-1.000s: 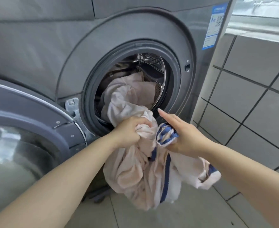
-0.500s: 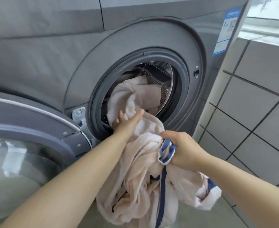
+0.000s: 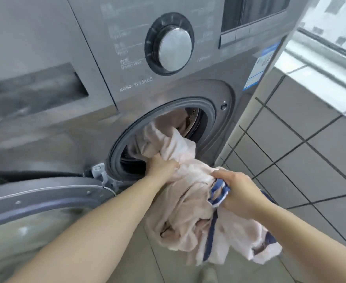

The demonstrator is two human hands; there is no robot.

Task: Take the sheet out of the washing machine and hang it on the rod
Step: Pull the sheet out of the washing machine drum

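Sheet (image 3: 185,203) in my grip: soft crumpled pale-pink cloth, blue woven trim. Washing machine (image 3: 61,127) body: brushed grey metal look, satin. Dial (image 3: 175,50) at 12 o'clock: shiny chrome. Door gasket (image 3: 119,148): matt rubber. Wall tiles (image 3: 303,152): smooth.

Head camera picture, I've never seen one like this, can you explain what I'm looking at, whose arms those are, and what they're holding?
The camera sits on a person's head and looks forward and down, so the two bare arms are the wearer's own. In front stands a grey washing machine, its door swung open at lower left. A pale pink sheet with blue stripes trails from the drum opening down toward the tiled floor. The left hand grips the sheet at the opening; the right hand holds a bunched striped edge. No rod is in view.
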